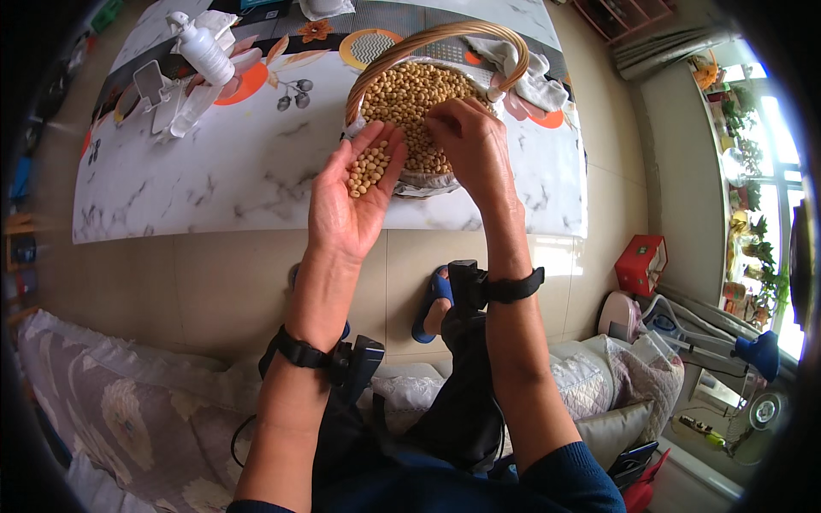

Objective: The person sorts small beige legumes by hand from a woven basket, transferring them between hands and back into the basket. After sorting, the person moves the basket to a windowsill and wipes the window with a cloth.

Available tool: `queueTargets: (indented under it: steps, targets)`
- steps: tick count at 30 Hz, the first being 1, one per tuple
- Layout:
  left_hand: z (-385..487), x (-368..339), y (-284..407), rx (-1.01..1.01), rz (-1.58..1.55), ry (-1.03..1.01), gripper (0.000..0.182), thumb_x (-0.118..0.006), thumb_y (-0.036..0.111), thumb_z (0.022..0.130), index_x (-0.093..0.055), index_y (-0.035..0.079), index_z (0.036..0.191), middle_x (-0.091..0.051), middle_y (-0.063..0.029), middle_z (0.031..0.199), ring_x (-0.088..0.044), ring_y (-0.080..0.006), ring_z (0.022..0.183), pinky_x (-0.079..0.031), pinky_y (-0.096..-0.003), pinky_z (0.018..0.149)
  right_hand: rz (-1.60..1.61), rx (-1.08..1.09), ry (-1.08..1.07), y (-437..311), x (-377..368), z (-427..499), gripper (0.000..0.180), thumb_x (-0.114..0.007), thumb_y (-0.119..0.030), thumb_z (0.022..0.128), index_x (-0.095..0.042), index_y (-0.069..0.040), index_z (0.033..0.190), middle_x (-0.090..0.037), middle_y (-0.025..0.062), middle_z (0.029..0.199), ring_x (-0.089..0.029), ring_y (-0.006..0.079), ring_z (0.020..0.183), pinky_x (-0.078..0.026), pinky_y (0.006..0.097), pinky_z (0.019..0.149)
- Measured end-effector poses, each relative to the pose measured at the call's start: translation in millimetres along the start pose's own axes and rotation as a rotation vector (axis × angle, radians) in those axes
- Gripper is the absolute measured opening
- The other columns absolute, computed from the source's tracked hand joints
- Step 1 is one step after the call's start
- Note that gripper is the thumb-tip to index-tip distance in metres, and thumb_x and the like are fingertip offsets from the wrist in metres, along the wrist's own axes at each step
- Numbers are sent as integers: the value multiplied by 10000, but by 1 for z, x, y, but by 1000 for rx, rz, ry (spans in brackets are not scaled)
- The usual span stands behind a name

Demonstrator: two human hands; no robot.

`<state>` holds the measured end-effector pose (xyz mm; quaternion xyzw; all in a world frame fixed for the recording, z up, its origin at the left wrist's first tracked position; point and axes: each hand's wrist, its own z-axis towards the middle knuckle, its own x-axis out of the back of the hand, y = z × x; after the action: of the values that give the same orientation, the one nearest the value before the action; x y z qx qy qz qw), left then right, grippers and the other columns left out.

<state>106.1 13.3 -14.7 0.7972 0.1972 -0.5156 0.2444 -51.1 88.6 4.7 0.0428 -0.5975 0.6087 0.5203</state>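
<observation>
A lined wicker basket (438, 40) with an arched handle stands near the table's front edge, full of soybeans (410, 86). My left hand (356, 192) lies palm up at the basket's left front rim, cupping a small heap of soybeans (367, 170). Over the right part of the basket, my right hand (471, 144) is bent downward with its fingers curled together near the beans. Whether anything is between those fingertips is hidden. Both wrists wear black straps with small devices.
Left on the marble-patterned table (276, 199) stand a white pump bottle (206, 54) and a phone-like item on a white stand (151, 83). A grey cloth (535, 77) lies behind the basket's right side. A sofa (128, 410) is below; a red box (641, 264) stands on the floor.
</observation>
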Motion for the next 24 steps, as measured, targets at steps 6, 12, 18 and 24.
queueTargets:
  steps: [6,12,18,24]
  targets:
    - [-2,-5,-1,-3,4,45,436,-349,184,1079,-462,-138,1351,-531,-270,1373,-524,-356,1294,-425,-462,1155,15,-1,38,-13,10,2,190,-708,-125,895,-724,-20,1052,-696,99,921,-682,173,773,-526,307,714]
    - [-1,-4,-1,9,-34,21,429,-351,176,1077,-467,-138,1346,-529,-272,1378,-527,-362,1292,-426,-467,1154,168,49,-69,-23,18,-6,185,-677,-120,919,-724,-22,1068,-691,107,963,-684,198,824,-519,324,727]
    - [-2,-7,-1,-14,11,64,427,-335,182,1083,-477,-136,1332,-530,-273,1371,-524,-364,1296,-428,-465,1154,-100,16,22,0,-1,-3,158,-694,-79,876,-734,-50,1026,-648,130,924,-662,283,859,-517,366,763]
    - [-1,-6,-1,-16,14,68,427,-334,182,1084,-478,-139,1327,-532,-275,1363,-518,-361,1302,-427,-471,1154,-121,26,37,1,-9,-3,156,-708,-80,859,-732,-42,1009,-641,129,915,-657,296,848,-518,367,745]
